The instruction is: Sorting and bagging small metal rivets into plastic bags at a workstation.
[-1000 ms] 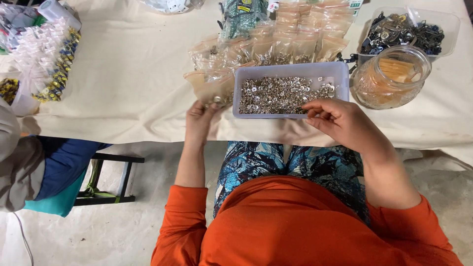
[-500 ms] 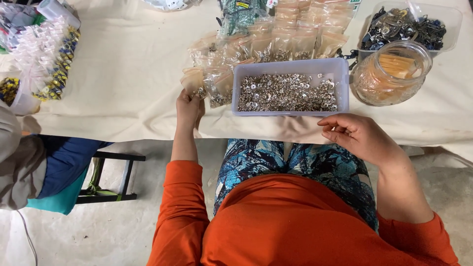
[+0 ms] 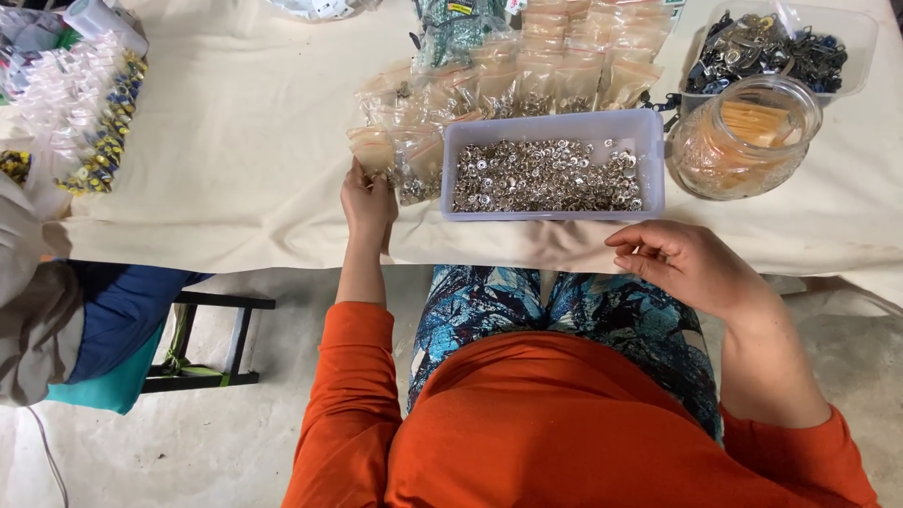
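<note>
My left hand (image 3: 367, 199) reaches to the table's front edge and pinches a small clear plastic bag (image 3: 372, 150) at the left end of a heap of filled bags (image 3: 419, 169). Right of it stands a pale purple plastic tray (image 3: 651, 160) full of small silver metal rings. My right hand (image 3: 685, 263) hovers just off the front edge, below the tray's right corner. Its fingers are curled and the thumb meets the forefinger; anything inside them is hidden.
Rows of filled clear bags (image 3: 564, 75) lie behind the tray. A glass jar (image 3: 743, 141) and a clear tub of dark metal parts (image 3: 781, 47) stand at the right. More bags (image 3: 94, 113) lie far left, near a seated person (image 3: 38, 310) and a black stool (image 3: 207, 339).
My right hand has drawn back from the tray toward my lap. My left hand has moved left with the small bag, away from the tray to the heap of bags.
</note>
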